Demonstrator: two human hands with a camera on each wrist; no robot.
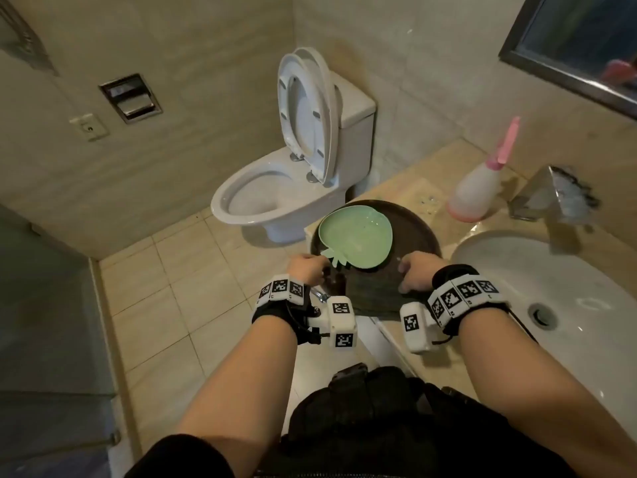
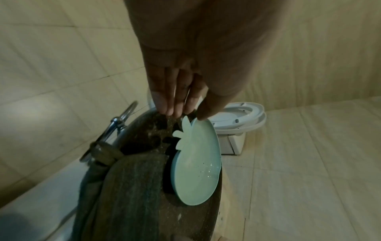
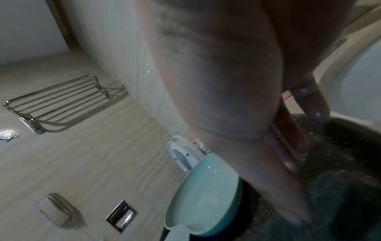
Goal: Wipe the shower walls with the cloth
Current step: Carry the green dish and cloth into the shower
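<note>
A dark grey-green cloth [image 1: 372,294] lies folded on a dark round tray [image 1: 413,229] at the counter's left end, its near edge drooping over the rim. A pale green strawberry-shaped dish [image 1: 358,236] sits on the tray behind it. My left hand [image 1: 320,267] is at the tray's left rim. In the left wrist view its straight fingers [image 2: 169,107] touch the cloth [image 2: 132,187] edge and the thumb brushes the dish [image 2: 198,171]. My right hand [image 1: 406,274] rests on the cloth's right side. The right wrist view shows its fingers [image 3: 288,164] stretched over the cloth [image 3: 340,203].
A toilet [image 1: 275,194] with raised lid stands beyond the counter. The sink [image 1: 551,288], faucet [image 1: 551,191] and a pink-capped spray bottle [image 1: 479,188] are to the right. A chrome towel ring [image 2: 115,128] hangs below the tray. A glass panel [image 1: 41,305] borders the left.
</note>
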